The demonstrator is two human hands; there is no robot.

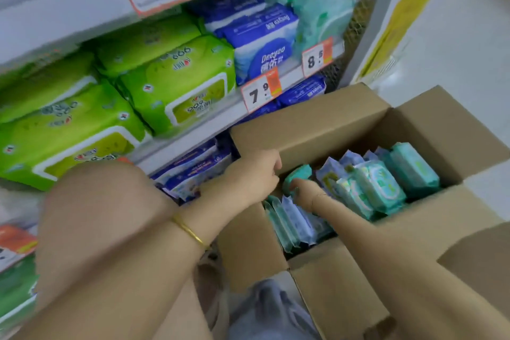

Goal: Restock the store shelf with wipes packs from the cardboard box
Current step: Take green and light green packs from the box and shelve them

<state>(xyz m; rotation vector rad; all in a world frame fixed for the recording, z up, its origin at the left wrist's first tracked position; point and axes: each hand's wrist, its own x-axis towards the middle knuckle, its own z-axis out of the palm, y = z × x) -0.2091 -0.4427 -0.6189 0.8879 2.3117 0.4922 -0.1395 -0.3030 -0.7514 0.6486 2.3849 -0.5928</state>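
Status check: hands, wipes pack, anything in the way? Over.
Right hand gripping teal wipes pack inside cardboard box. Left hand beside same pack, grip unclear. Box open, nothing over the pack.

This is looking like a shop: white shelves (198, 130) are carrying stacked green packs (176, 83) and blue packs (262, 36), price tags (260, 90) are hanging off the shelf edge, and an open box (309, 121) of stock is sitting alongside.

"Deeyeo" on blue pack (265, 48); "7.9" tag (260, 90); "8.5" tag (317, 56).
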